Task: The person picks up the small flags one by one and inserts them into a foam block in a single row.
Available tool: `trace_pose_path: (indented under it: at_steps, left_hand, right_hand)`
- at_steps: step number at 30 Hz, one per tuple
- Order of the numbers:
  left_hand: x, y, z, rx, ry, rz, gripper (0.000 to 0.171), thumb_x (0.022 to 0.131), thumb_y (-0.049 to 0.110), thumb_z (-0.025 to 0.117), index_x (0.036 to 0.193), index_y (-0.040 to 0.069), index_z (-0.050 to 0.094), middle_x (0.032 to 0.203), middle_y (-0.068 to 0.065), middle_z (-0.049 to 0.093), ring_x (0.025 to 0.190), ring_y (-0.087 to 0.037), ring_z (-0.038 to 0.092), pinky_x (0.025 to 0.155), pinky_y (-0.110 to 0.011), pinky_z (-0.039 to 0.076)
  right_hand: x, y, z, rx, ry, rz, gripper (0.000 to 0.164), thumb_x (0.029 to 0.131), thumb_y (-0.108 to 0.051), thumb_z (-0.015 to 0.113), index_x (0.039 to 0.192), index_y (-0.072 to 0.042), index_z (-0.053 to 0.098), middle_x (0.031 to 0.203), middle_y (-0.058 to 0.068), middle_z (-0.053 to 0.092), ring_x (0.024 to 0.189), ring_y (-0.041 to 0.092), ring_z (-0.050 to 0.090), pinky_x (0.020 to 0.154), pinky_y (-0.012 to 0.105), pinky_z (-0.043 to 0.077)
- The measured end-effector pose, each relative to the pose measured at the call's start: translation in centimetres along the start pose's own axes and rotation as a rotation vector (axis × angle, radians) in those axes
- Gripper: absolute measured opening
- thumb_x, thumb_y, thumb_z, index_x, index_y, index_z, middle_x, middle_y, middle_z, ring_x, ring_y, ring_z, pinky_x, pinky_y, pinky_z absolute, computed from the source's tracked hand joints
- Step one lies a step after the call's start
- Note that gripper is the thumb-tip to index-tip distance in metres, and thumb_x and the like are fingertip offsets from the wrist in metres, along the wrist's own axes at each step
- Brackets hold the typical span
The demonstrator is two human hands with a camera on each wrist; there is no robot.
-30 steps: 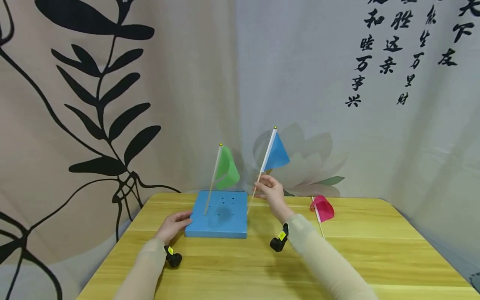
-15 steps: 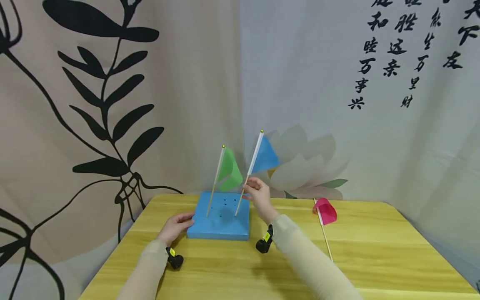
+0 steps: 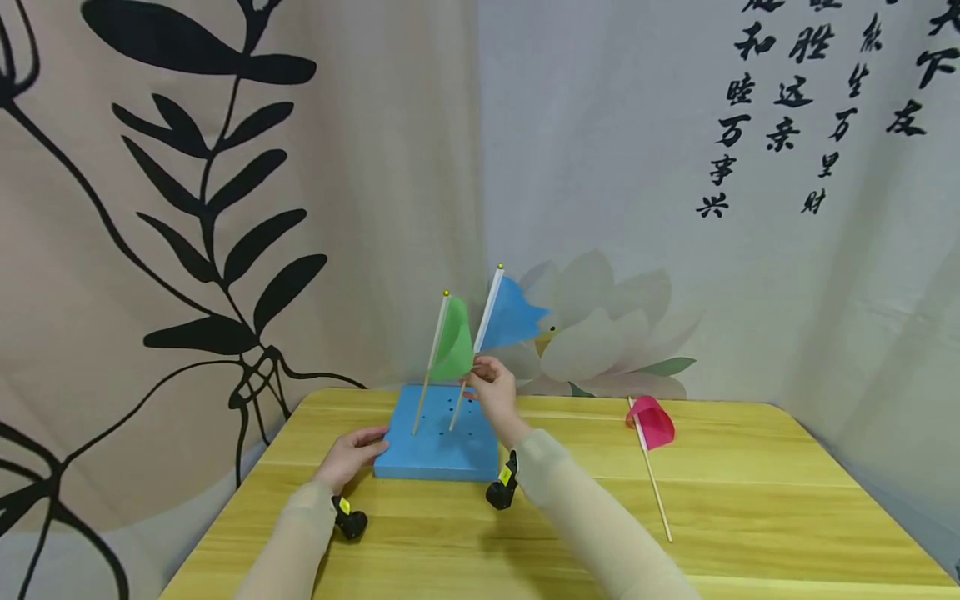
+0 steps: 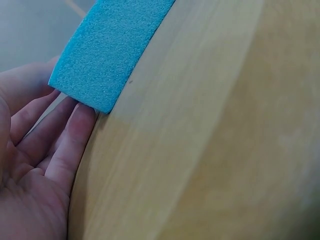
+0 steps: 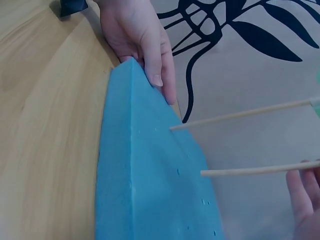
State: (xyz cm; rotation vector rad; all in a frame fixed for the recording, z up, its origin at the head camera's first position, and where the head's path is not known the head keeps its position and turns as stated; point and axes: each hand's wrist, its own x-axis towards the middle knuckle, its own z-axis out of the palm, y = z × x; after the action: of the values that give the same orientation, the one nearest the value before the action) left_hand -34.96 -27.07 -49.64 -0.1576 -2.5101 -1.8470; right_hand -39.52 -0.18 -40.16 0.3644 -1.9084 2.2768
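Observation:
My right hand point(image 3: 495, 396) pinches the thin wooden stick of a small blue flag point(image 3: 512, 315) over a blue foam block point(image 3: 435, 462). In the right wrist view, the stick's lower tip is by the block's top face; whether it touches is hard to tell. Small holes dot that face. To the left a green flag point(image 3: 452, 342) stands in the block, its stick point(image 5: 240, 114) leaning slightly. My left hand point(image 3: 351, 457) rests against the block's left side; its fingers point(image 4: 75, 135), fairly straight, touch the foam edge in the left wrist view.
A pink-red flag point(image 3: 654, 423) lies on the wooden table point(image 3: 750, 492), right of the block. Behind the table hangs a pale curtain point(image 3: 390, 167) with dark plant prints and writing. Each wrist carries a small black camera point(image 3: 350, 521).
My right hand has carried the blue flag leftward, from beside the block's right edge to over its middle, near the green flag. My left hand stays at the block.

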Motion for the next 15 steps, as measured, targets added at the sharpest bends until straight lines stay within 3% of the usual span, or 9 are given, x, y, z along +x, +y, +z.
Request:
trace_pose_path:
  at_steps: [6,15]
  left_hand:
    - [0.2,-0.4,-0.4,-0.003,0.005,-0.006,0.047,0.095,0.017,0.064,0.137,-0.001,0.053,0.14,-0.021,0.05,0.121,-0.036,0.053,0.096,-0.043,0.049]
    - [0.0,-0.2,-0.3,-0.023,0.002,-0.005,0.046,0.095,0.016,0.064,0.137,-0.002,0.053,0.139,-0.022,0.05,0.121,-0.036,0.053,0.097,-0.044,0.048]
  right_hand:
    - [-1.3,-1.6,1.5,-0.034,-0.025,-0.014,0.019,0.093,0.002,0.061,0.111,0.008,0.059,0.102,0.022,0.063,0.099,0.042,0.062,0.084,0.051,0.054]
    - [0.4,2.2,1.9,-0.055,-0.021,-0.035,0.023,0.094,-0.002,0.062,0.115,0.008,0.059,0.098,0.017,0.065,0.095,0.035,0.064,0.081,0.047,0.057]
